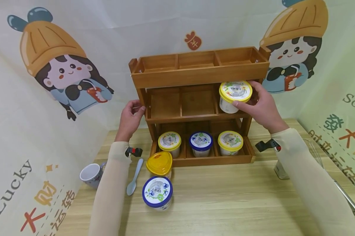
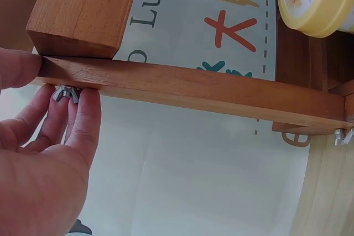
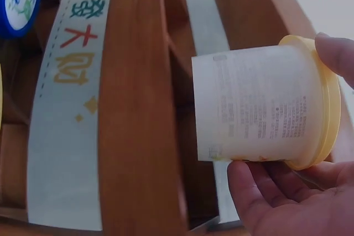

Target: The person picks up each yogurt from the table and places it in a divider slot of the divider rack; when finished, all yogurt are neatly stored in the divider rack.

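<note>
At far left on the tabletop sit a white mug and a pale blue spoon. Your left hand grips the left post of the wooden shelf rack, fingers curled round the wood beside a wing nut. Three tubs stand in the bottom tier, two more in front. Your right hand grips a yellow-lidded tub at the middle tier's right compartment, thumb and fingers around lid rim and wall. It looks light, smooth plastic, likely slightly squeezable; holding near the stiffer rim seems safest.
</note>
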{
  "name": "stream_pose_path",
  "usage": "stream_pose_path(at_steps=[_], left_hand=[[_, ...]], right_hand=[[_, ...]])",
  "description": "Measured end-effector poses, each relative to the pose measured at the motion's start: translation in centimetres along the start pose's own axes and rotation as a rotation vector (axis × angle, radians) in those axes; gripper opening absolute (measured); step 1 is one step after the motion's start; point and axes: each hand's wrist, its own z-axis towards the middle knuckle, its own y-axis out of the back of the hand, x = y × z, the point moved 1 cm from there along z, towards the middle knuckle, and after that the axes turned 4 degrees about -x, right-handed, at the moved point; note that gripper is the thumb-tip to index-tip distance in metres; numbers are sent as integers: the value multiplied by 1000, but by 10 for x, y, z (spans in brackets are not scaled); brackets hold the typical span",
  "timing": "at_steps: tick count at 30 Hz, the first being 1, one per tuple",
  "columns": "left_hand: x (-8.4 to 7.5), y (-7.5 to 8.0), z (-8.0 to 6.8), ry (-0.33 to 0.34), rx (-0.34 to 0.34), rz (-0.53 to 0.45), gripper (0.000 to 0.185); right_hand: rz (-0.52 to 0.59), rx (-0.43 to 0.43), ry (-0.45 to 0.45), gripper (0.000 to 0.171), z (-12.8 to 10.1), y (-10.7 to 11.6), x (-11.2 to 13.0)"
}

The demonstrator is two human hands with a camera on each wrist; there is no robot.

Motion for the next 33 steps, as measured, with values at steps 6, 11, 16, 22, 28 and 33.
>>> stream_pose_path(at_steps=[6, 11, 16, 22, 28, 33], left_hand=[[0, 2, -2, -4, -8, 5, 47], [2, 3, -1, -7, -3, 5, 47], [0, 1, 1, -11, 7, 13, 47], [-2, 0, 1, -16, 9, 6, 46], [-1, 0, -1, -15, 6, 9, 47], [-1, 1, -2, -18, 5, 0, 46]], right_hand=[[18, -1, 2, 91, 11, -6, -12], [-31, 27, -18, 101, 9, -10, -21], [-78, 44, -34, 107, 4, -9, -27], [-87, 66, -55, 110, 0, -6, -26], [-90, 79, -70, 110, -5, -3, -23], [-101, 73, -71, 106, -12, 0, -22]])
